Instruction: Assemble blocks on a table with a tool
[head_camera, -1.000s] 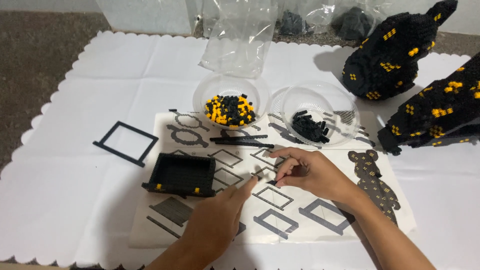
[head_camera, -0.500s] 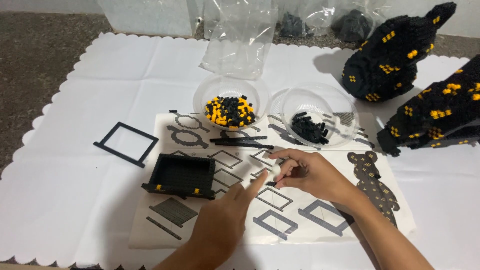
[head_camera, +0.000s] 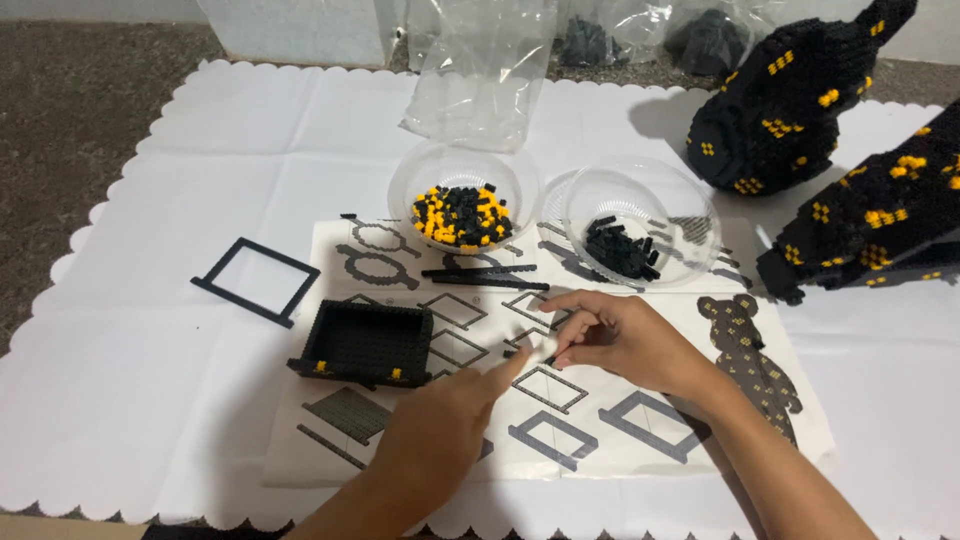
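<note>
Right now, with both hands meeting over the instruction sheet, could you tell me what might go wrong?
The left hand and right hand pinch something too small to make out; it could slip and vanish among the printed shapes on the instruction sheet. The left forearm lies close to the black block tray and might nudge it.

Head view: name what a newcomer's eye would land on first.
First come the big black-and-yellow brick-built figure parts at the far right of the white scalloped mat. Next, the clear bowl of black and yellow bricks at centre. Below it, the left hand and right hand meet over the printed instruction sheet, beside a black open-topped brick box.
</note>
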